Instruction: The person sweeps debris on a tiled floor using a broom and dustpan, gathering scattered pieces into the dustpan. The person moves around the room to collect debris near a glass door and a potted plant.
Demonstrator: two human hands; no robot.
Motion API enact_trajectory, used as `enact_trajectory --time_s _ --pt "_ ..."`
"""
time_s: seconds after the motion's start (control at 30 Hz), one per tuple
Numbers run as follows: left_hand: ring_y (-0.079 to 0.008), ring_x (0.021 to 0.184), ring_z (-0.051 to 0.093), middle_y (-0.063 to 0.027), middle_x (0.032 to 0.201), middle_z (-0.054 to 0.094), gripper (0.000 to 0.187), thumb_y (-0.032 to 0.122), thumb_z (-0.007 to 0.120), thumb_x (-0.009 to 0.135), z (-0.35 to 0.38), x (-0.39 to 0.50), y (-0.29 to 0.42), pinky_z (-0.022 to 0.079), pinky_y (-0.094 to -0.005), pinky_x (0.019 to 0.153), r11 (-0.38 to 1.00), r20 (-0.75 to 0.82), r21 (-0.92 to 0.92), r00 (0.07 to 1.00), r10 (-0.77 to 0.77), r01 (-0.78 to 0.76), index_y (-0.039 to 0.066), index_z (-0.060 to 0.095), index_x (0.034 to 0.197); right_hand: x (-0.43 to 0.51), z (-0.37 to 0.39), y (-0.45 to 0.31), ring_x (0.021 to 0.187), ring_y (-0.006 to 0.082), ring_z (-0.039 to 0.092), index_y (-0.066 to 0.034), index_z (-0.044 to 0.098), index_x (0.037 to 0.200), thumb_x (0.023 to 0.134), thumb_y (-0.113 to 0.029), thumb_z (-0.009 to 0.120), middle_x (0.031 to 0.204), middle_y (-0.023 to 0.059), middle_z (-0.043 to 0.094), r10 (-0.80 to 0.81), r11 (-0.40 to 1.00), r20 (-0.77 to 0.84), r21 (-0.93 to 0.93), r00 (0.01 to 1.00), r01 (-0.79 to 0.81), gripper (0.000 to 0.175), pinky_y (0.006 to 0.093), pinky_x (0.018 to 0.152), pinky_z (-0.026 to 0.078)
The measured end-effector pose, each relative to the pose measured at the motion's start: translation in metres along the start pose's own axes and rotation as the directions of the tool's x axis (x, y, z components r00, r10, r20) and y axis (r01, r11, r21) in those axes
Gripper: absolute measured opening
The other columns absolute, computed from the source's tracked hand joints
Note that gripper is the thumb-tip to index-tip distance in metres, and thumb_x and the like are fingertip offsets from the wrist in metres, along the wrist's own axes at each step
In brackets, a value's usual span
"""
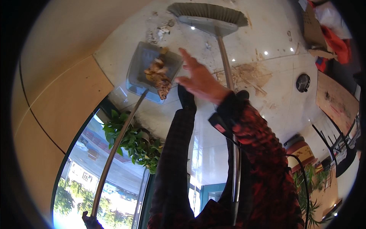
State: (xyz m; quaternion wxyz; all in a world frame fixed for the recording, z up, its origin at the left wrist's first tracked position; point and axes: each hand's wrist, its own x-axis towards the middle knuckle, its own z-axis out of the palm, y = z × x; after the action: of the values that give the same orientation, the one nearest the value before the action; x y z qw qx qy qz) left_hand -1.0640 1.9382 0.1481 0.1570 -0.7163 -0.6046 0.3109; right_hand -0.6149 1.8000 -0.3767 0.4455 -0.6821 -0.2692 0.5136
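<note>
My right hand (198, 77) reaches over the floor with its fingers apart and nothing in them, just right of a grey long-handled dustpan (138, 61). A heap of crumpled brown and yellowish debris (160, 75), like dried leaves, sits in the pan and reaches past its lower rim. At the bottom left edge my left hand (92, 221), dark and partly cut off, grips the upper end of the dustpan's handle (117, 146). A broom (211, 21) rests with its bristles away from me. Its shaft passes beneath my right forearm and continues down beside my leg.
Dirt and scraps (160, 31) lie beyond the dustpan, and a brown stain (248, 77) marks the tiles. A leafy potted plant (137, 140) stands by the glass at left. A round black object (303, 82), cardboard (314, 28) and a flowerpot (301, 153) are at right.
</note>
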Motion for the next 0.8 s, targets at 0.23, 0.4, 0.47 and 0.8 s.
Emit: enact_trajectory --time_s 0.23,0.4,0.47,0.8 --pt "-0.0241 0.084 0.065 -0.0126 0.099 0.065 0.02 0.018 0.057 0.091 -0.008 0.012 0.004 0.055 -0.0338 0.069 0.99 -0.042 0.065 0.99 0.132 -0.129 0.001 0.064 0.099 -0.131 -0.114 0.094 0.09 0.0153 0.063 -0.0024 0.056 0.123 0.091 -0.021 0.056 0.098 0.008 0.065 0.355 0.896 -0.516 0.426 0.779 -0.126 0.036 0.029 0.074 0.052" --pt "-0.0224 0.071 0.063 -0.0113 0.087 0.064 0.017 0.017 0.057 0.091 -0.023 0.016 0.023 0.053 -0.0313 0.062 0.909 -0.029 0.232 0.931 0.363 -0.347 0.001 0.063 0.094 -0.245 -0.092 0.227 0.079 0.0174 0.067 0.0015 0.06 0.111 0.086 -0.015 0.056 0.09 0.0099 0.067 0.797 0.595 -0.292 0.532 0.529 -0.602 0.03 0.0291 0.059 0.054" --pt "-0.0202 0.063 0.059 -0.0092 0.079 0.061 0.014 0.014 0.058 0.09 -0.027 0.025 0.017 0.05 -0.03 0.056 0.936 -0.04 0.028 0.935 0.351 -0.35 0.001 0.062 0.09 -0.283 -0.078 0.262 0.077 0.0182 0.068 0.0013 0.062 0.109 0.085 -0.013 0.056 0.091 0.0105 0.067 0.887 0.462 -0.262 0.506 0.38 -0.729 0.029 0.0301 0.057 0.055" --pt "-0.0163 0.055 0.052 -0.0063 0.073 0.056 0.012 0.007 0.062 0.083 -0.063 0.033 0.023 0.044 -0.0282 0.044 0.936 0.182 -0.348 0.983 0.018 0.047 0.0 0.058 0.092 -0.33 -0.031 0.347 0.097 0.0282 0.063 0.0059 0.047 0.128 0.086 -0.009 0.058 0.106 0.0165 0.06 0.976 0.187 -0.103 0.851 0.193 -0.491 0.046 0.0417 0.073 0.058"
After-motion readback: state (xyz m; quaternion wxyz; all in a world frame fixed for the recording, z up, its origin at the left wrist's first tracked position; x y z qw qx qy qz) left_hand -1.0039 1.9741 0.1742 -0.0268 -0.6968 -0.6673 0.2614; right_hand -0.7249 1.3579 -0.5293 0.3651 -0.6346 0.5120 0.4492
